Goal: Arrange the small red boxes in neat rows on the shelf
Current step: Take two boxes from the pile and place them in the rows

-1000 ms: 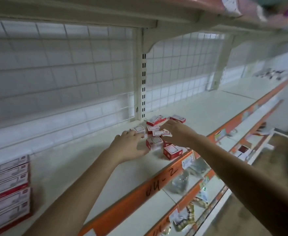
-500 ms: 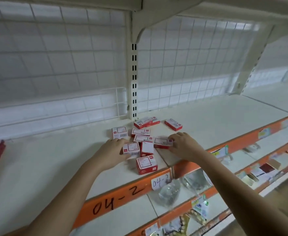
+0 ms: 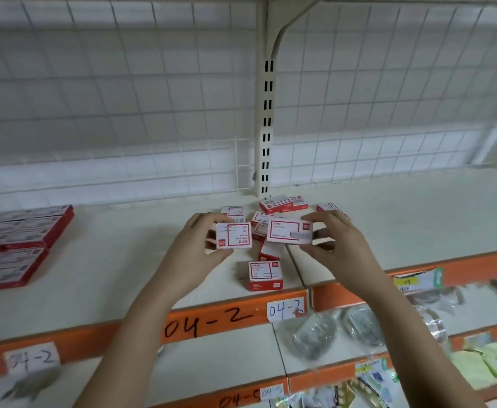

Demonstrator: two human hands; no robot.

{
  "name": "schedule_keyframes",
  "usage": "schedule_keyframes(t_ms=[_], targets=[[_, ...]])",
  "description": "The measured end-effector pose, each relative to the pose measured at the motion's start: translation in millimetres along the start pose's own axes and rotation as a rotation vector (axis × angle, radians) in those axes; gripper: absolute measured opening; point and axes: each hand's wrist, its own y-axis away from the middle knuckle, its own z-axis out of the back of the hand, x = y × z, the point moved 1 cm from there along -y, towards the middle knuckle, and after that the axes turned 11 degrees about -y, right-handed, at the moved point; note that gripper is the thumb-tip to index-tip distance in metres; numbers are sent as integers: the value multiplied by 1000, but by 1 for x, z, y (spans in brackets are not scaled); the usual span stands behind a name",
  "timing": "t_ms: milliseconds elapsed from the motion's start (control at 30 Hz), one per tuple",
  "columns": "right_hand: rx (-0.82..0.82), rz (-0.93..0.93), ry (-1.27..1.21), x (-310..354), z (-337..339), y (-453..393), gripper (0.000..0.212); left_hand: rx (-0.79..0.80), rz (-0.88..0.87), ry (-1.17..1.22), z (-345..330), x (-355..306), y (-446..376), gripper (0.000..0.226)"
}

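Neat rows (image 3: 14, 245) of boxes already lie at the shelf's (image 3: 94, 275) left end, but a loose heap (image 3: 270, 228) remains near the middle, by the upright, so much is left. The left hand (image 3: 194, 248) pinches one box (image 3: 234, 235) between thumb and fingers, and the right hand (image 3: 334, 245) pinches another (image 3: 289, 231), both lifted just above the heap.

Head view, downward onto shelf (image 3: 388, 219)

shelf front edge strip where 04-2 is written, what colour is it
Orange, with "04-2" handwritten in black; the shelf edge strip shows best in the head view.
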Motion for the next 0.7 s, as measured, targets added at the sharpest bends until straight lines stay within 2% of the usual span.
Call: schedule_keyframes(t_ms=[233, 700], targets=[[52, -31, -211, 9, -7, 23, 44, -82, -16, 186, -2, -15, 24, 49], [37, -81, -362, 14, -9, 37, 48, 29, 96, 845, -8, -12, 39, 48]])
